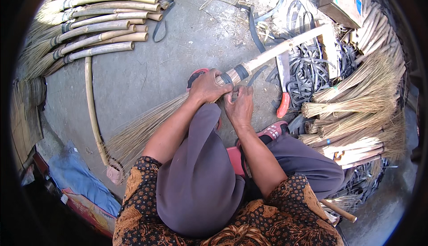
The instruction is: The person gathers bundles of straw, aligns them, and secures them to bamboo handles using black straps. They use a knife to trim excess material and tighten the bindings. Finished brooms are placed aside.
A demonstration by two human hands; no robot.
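Observation:
A grass broom (pixel 154 116) lies slantwise across my knee, its bristles toward the lower left and its pale bamboo handle (pixel 276 50) toward the upper right. Two black bands (pixel 241 71) circle its neck. My left hand (pixel 207 87) is closed round the bristles just below the bands. Close under the neck, my right hand (pixel 240 107) has its fingertips pinched together at a dark strip (pixel 232 89) against the broom; little of what lies between them shows. A loose strip end (pixel 257 74) sticks out beside the bands.
Beyond the handle lie a knife with a red grip (pixel 283 103) and a heap of black strips (pixel 307 65). Grass bundles (pixel 352 108) are piled at right, below a wooden box (pixel 341 1). Several bamboo-handled brooms (pixel 107 25) lie at upper left; a bamboo stick (pixel 91 99) stands nearer.

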